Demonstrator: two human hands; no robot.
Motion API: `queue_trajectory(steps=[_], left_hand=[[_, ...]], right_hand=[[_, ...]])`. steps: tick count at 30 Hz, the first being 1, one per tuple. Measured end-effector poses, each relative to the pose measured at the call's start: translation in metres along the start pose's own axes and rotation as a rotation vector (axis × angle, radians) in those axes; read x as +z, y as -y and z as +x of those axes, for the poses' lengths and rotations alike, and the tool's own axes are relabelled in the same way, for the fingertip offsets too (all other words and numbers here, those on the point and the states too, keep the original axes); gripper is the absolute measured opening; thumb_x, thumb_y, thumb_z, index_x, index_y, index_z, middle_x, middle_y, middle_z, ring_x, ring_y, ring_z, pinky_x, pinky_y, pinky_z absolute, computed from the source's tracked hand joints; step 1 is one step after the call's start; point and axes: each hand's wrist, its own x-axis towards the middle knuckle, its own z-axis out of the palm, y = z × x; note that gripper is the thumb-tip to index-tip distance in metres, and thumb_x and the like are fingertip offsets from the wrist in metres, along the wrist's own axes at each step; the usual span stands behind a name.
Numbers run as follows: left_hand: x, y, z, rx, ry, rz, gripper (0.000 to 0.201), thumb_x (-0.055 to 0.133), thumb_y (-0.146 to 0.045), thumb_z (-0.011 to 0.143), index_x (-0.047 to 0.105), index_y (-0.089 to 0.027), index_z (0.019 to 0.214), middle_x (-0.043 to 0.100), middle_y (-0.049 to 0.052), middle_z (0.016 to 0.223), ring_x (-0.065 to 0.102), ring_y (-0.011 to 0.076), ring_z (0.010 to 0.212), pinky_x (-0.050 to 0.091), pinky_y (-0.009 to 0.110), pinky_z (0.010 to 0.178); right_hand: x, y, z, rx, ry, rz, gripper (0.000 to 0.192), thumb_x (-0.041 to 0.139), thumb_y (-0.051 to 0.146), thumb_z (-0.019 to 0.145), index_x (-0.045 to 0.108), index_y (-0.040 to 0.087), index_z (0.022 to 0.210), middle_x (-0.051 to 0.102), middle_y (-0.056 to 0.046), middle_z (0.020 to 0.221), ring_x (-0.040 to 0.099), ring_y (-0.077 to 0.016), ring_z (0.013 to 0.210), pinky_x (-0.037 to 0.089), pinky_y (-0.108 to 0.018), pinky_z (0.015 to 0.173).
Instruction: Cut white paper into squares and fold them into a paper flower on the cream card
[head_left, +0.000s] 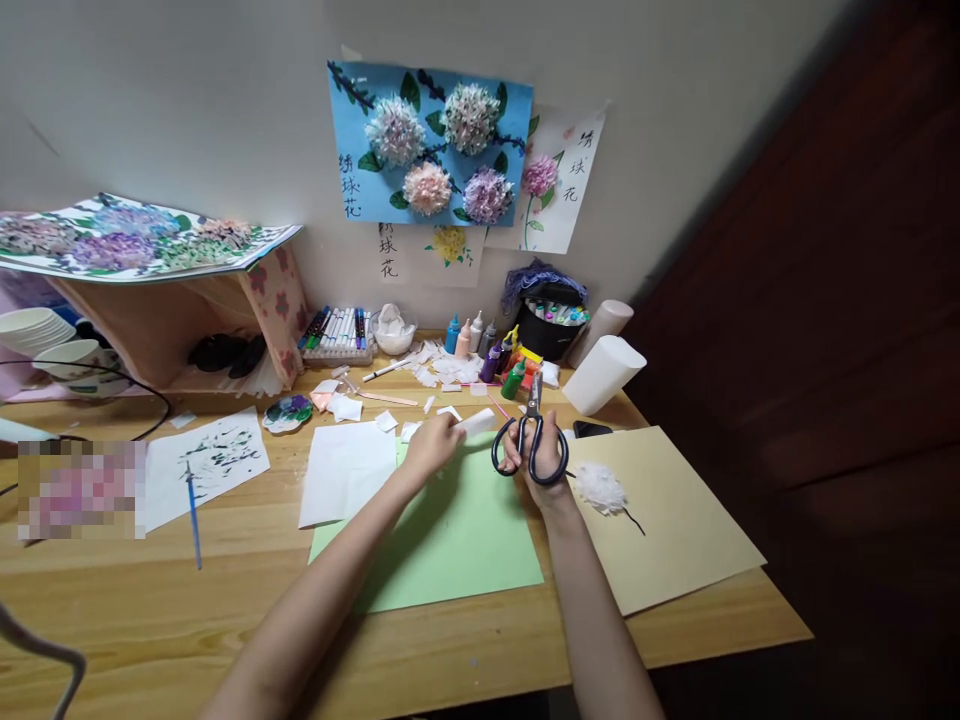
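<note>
The white paper strip (478,421), above the far edge of the green sheet (465,550), seemed not yet cut; scraps (450,366) lay beyond the sheet, and right of it one white flower (600,488) looked formed. My left hand (433,443) pinched the strip, its free end towards my right hand (548,456), which gripped scissors (535,398).

Both arms (341,555) extend forward, hands (431,448) curled.

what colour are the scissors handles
The scissors handles are black; they show in the head view, the only one here.
</note>
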Motion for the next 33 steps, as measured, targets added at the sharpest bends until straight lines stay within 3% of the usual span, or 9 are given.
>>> queue_trajectory(steps=[3, 6, 11, 16, 23, 28, 33], left_hand=[[-0.027, 0.004, -0.002, 0.026, 0.043, -0.24, 0.023, 0.045, -0.033, 0.08, 0.058, -0.014, 0.083, 0.065, 0.006, 0.083, 0.059, 0.0177, 0.076, 0.042, 0.025, 0.064], [-0.052, 0.005, -0.009, 0.067, 0.203, -0.556, 0.026, 0.052, -0.037, 0.076, 0.056, -0.013, 0.084, 0.066, 0.006, 0.082, 0.06, 0.0176, 0.075, 0.042, 0.025, 0.064], [-0.07, 0.004, -0.021, 0.147, 0.43, -0.577, 0.027, 0.059, -0.037, 0.071, 0.058, -0.013, 0.084, 0.064, 0.005, 0.08, 0.058, 0.0153, 0.072, 0.041, 0.024, 0.064], [-0.064, 0.004, -0.02, 0.174, 0.342, -0.44, 0.032, 0.05, -0.043, 0.078, 0.059, -0.012, 0.075, 0.059, 0.002, 0.07, 0.051, 0.0126, 0.066, 0.037, 0.022, 0.059], [-0.061, 0.001, -0.022, 0.29, 0.274, -0.291, 0.026, 0.047, -0.036, 0.081, 0.06, -0.014, 0.077, 0.061, 0.003, 0.074, 0.052, 0.0133, 0.068, 0.038, 0.022, 0.061], [-0.066, 0.0, -0.026, 0.346, 0.246, -0.228, 0.023, 0.047, -0.033, 0.08, 0.061, -0.015, 0.08, 0.063, 0.003, 0.073, 0.053, 0.0131, 0.064, 0.039, 0.022, 0.059], [-0.082, 0.012, -0.025, 0.299, 0.257, -0.316, 0.024, 0.054, -0.037, 0.076, 0.065, -0.015, 0.076, 0.065, 0.003, 0.072, 0.055, 0.0136, 0.066, 0.039, 0.021, 0.058]], right_hand=[[0.001, -0.008, 0.006, -0.05, -0.144, -0.129, 0.055, 0.049, 0.072, 0.066, 0.049, 0.017, 0.062, 0.042, 0.006, 0.032, 0.042, -0.0094, 0.028, 0.044, -0.023, 0.037], [0.007, -0.018, 0.006, -0.129, -0.17, -0.215, 0.046, 0.06, 0.06, 0.068, 0.054, 0.015, 0.072, 0.049, 0.005, 0.038, 0.05, -0.0103, 0.035, 0.047, -0.022, 0.041], [0.019, -0.026, 0.0, -0.196, -0.113, -0.253, 0.036, 0.064, 0.049, 0.07, 0.054, 0.015, 0.075, 0.055, 0.004, 0.045, 0.055, -0.0112, 0.041, 0.05, -0.024, 0.048], [0.022, -0.027, -0.003, -0.245, -0.108, -0.336, 0.031, 0.065, 0.043, 0.07, 0.055, 0.015, 0.076, 0.055, 0.004, 0.045, 0.056, -0.012, 0.043, 0.051, -0.026, 0.052], [0.017, -0.024, -0.003, -0.149, -0.074, -0.319, 0.033, 0.063, 0.047, 0.07, 0.056, 0.015, 0.072, 0.05, 0.005, 0.043, 0.048, -0.0098, 0.037, 0.041, -0.022, 0.039], [0.015, -0.021, -0.006, -0.164, -0.072, -0.427, 0.028, 0.065, 0.042, 0.069, 0.055, 0.015, 0.069, 0.05, 0.005, 0.047, 0.047, -0.009, 0.04, 0.038, -0.021, 0.038], [0.015, -0.011, -0.01, -0.204, -0.062, -0.419, 0.023, 0.065, 0.037, 0.07, 0.057, 0.016, 0.069, 0.049, 0.005, 0.047, 0.047, -0.0097, 0.041, 0.04, -0.022, 0.042]])
